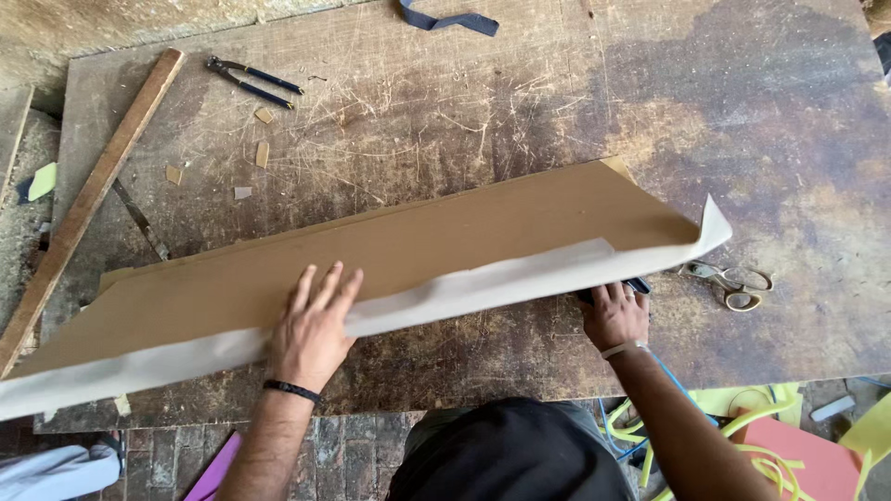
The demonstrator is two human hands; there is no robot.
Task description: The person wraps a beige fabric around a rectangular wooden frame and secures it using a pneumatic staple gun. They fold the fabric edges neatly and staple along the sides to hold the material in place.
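A long brown sheet of board-like material is lying slantwise across the scratched wooden worktable, and its near edge is curling up to show a pale whitish underside running almost its whole length. The left hand is lying flat on the sheet, fingers spread and pointing away from the body, pressing it down just where the pale fold is passing under the fingertips. The right hand is sitting at the sheet's near edge, curled closed around a small dark tool whose tip is tucked under the lifted flap; what kind of tool it is cannot be told.

Judging from how things lie, the work along this edge appears to be partly done: the flap is lifting freely beyond the right hand and at the far corner, while the stretch between the two hands and out past the left hand is only loosely turned over, so much of the length seems left to work.

Just beyond the right hand, scissors are resting on the table. Far ahead of the left hand, pincers are lying near small offcuts, and a long wooden batten is running along the table's left side. Yellow strips are trailing behind the right forearm.
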